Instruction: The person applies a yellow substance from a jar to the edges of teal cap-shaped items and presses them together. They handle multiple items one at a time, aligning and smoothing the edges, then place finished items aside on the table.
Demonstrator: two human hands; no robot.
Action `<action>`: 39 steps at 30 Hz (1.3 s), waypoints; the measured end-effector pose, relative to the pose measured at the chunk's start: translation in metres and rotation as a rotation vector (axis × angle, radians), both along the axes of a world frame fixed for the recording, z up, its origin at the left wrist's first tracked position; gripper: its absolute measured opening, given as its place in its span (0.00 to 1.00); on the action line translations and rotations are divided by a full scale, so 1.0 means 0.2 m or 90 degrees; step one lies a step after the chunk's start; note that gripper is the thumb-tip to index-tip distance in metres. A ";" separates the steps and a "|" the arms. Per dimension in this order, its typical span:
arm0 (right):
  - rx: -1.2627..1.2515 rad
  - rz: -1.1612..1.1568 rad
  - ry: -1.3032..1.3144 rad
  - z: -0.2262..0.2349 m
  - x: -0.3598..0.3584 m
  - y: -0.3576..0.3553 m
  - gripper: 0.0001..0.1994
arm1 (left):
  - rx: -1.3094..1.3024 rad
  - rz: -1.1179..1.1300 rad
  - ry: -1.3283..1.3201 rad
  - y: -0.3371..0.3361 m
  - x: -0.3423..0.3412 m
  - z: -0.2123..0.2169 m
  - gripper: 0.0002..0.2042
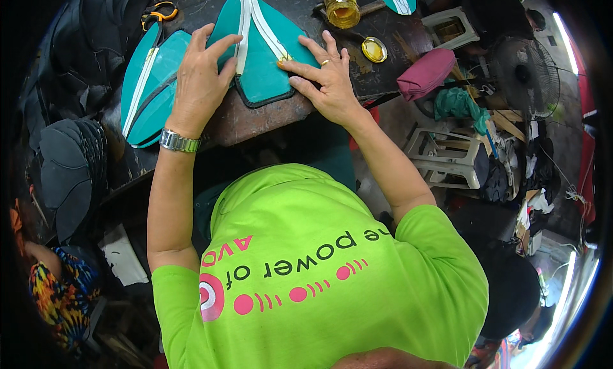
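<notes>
A teal fabric piece (268, 56) with a white zipper strip down its middle and dark edging lies on a worn dark worktable (255, 116). My left hand (199, 78), with a metal watch at the wrist, lies flat on its left side, fingers spread over the zipper. My right hand (325, 78), wearing a ring, presses its fingertips on the right edge of the same piece. To the left, a stack of similar teal pieces (150, 88) rests on the table beside my left hand.
A glass jar of amber liquid (340, 6) and its round yellow lid (373, 49) stand behind the piece. Orange-handled scissors (158, 12) lie at the back left. A maroon pouch (426, 73), white plastic stools (450, 155), a fan (525, 75) and dark cut pieces (67, 164) surround the table.
</notes>
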State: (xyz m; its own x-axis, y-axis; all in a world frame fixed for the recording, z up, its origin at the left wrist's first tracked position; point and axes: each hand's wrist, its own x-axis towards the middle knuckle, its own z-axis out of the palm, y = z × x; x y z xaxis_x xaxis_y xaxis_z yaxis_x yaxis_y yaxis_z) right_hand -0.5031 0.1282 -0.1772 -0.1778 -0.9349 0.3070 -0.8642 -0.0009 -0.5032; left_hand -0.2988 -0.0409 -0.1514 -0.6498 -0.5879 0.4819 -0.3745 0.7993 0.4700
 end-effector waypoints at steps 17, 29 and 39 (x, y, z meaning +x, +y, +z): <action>-0.115 0.100 0.222 0.05 0.00 0.15 0.15 | 0.078 -0.003 -0.012 -0.05 0.00 0.00 0.18; -0.210 -0.129 -0.103 0.18 -0.19 0.07 0.12 | 0.056 0.082 0.299 0.02 0.06 0.08 0.14; 0.145 -0.249 0.217 0.21 -0.30 -0.11 0.23 | 0.252 0.015 0.106 0.32 0.15 0.06 0.22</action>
State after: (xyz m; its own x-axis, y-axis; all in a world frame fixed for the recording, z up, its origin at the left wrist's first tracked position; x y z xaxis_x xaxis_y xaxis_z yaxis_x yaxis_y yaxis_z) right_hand -0.5633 0.1072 -0.1352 -0.4509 -0.8686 0.2054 -0.8917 0.4286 -0.1453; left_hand -0.2695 0.0234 -0.1404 -0.5667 -0.7618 0.3138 -0.2834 0.5378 0.7940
